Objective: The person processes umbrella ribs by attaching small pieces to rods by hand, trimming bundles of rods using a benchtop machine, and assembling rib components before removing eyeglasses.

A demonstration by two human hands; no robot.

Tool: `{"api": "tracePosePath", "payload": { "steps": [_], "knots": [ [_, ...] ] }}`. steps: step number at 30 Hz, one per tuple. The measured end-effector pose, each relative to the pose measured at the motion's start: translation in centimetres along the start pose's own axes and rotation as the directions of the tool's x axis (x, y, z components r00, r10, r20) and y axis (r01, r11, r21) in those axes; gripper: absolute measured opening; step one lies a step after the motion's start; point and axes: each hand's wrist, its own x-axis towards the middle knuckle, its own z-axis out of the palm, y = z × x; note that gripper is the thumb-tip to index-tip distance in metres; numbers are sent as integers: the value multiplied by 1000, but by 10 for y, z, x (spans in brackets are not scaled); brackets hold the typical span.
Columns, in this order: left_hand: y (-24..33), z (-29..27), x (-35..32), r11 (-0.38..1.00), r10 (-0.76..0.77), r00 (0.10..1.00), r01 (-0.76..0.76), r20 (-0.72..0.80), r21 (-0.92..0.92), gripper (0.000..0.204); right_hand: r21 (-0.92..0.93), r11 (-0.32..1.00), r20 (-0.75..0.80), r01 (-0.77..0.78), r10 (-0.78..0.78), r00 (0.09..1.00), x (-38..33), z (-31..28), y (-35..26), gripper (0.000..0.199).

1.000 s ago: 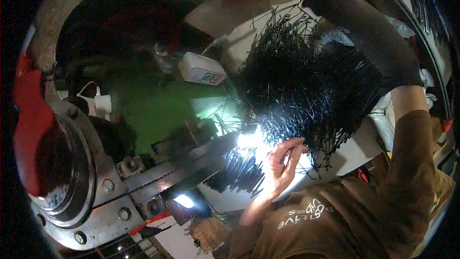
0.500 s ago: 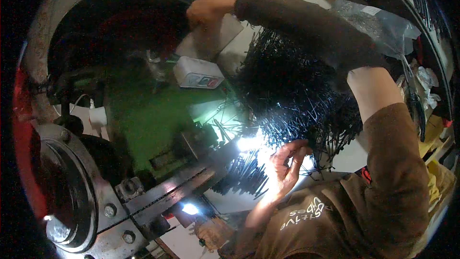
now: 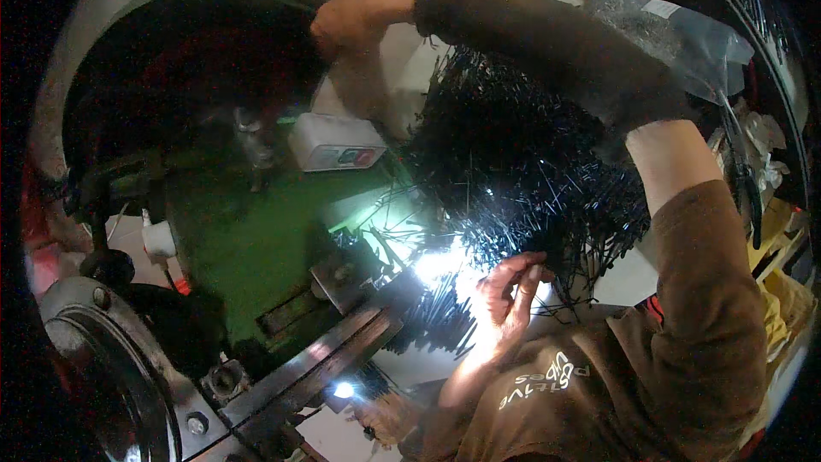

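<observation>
My right hand (image 3: 368, 15) is curled closed at the far edge of a green machine (image 3: 248, 248); whatever its fingers grip is hidden. My left hand (image 3: 509, 295) is nearer, with thumb and forefinger pinched beside a big heap of thin black rods (image 3: 513, 154). Anything between those fingertips is too small and dark to make out. A bright lamp glow washes out the area just left of this hand. A metal bar or rail (image 3: 325, 351) of the machine ends close to that glow, and more black rods (image 3: 432, 312) lie below it.
On the machine sits a white switch box (image 3: 338, 144) with green and red buttons. A bolted round metal housing (image 3: 111, 368) stands at lower left. A clear plastic bag (image 3: 671, 34) lies at upper right, and yellow sacking (image 3: 782, 304) at the right edge.
The view has shifted a little, so the machine and switch box appear further left and lower. My right hand sits slightly further left and up. My left hand keeps its pinch almost in place.
</observation>
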Motion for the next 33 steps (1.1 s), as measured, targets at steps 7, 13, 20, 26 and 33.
{"api": "tracePosePath", "payload": {
  "steps": [7, 13, 20, 26, 33],
  "knots": [
    [-7, -1, 0, 999, -12, 1000, 12, -2, -50, 17, -257, 963, -367, -79, -22, 930, 6, 25, -14, 16],
    [-12, 4, -1, 999, 44, 999, -44, 19, -10, 18, -285, 942, -593, -175, -30, 805, -41, 49, -38, 33],
    [-9, 3, -1, 999, 38, 998, -40, 44, 36, 17, -128, 982, -568, -139, 42, 822, -28, 46, -32, 33],
    [-15, 4, 0, 999, 34, 998, -34, 48, -1, 18, -364, 918, -690, -156, -154, 707, -36, 66, -25, 56],
    [-27, 2, -10, 999, 41, 997, -41, 61, 1, 18, -573, 721, -617, -389, -68, 784, -36, 56, -42, 68]
  ]
}}
